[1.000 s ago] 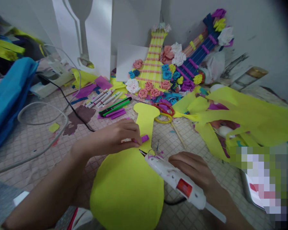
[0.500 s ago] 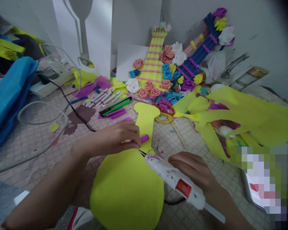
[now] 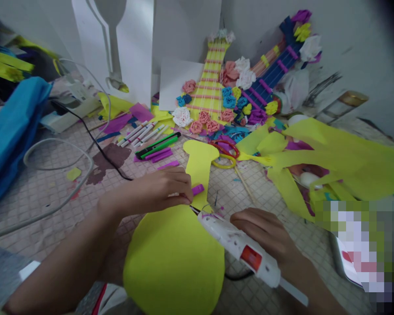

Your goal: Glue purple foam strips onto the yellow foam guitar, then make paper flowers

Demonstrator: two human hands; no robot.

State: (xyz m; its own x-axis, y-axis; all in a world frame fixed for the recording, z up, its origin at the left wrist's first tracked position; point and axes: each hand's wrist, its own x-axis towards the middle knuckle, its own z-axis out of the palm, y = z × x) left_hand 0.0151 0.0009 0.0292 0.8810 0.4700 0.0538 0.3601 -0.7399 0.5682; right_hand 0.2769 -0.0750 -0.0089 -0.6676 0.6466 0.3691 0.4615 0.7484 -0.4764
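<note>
A yellow guitar-shaped cutout (image 3: 177,258) lies in front of me with its neck pointing away. My left hand (image 3: 172,186) is closed at the base of the neck, its fingertips pinching one end of a small purple paper strip (image 3: 197,189). My right hand (image 3: 262,227) is wrapped round a white hot glue gun (image 3: 239,245) with a red window. The dark nozzle meets the area just below my left fingertips; whether it touches the strip I cannot tell. A clear glue stick (image 3: 293,292) sticks out of the gun's back end.
Purple strips (image 3: 162,156), a green cutter knife (image 3: 159,145) and several markers (image 3: 141,133) lie beyond my left hand. Scissors (image 3: 225,161) rest beside the neck. Two decorated paper guitars (image 3: 212,83) lean at the back. Yellow scraps (image 3: 341,162) and a phone (image 3: 348,262) are at right.
Almost nothing differs. Both hands, the glue gun and the yellow cutout hold nearly the same positions.
</note>
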